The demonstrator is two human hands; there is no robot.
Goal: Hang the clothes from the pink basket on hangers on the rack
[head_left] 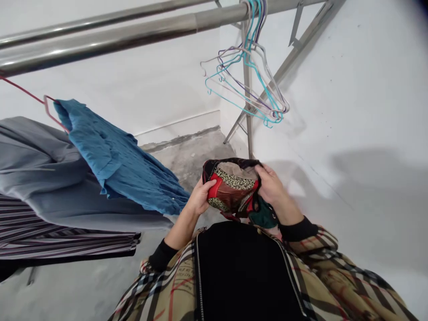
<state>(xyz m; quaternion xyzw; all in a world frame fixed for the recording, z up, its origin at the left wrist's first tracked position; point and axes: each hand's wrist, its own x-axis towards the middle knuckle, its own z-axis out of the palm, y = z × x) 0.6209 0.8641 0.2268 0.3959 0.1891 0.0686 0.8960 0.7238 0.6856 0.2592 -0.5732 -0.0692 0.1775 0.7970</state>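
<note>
A bunched garment (234,187) in red, brown, black and speckled cream hangs between my hands in front of my chest. Its exact kind is hidden by the folds. My left hand (200,196) grips the garment's left side, thumb on top of the red cloth. On the opposite side, my right hand (270,183) pinches the dark upper edge. That edge is held spread, and a brownish inner face shows below it. Dark green and pink cloth (263,216) dangles under my right hand; whether it belongs to the same garment I cannot tell.
Overhead runs a metal rail (133,35) with several wire hangers (247,84) bunched at its right. At left hang a blue garment (123,156), grey cloth (40,160) and striped cloth (67,229). A metal support (248,89) stands near the white wall (368,111).
</note>
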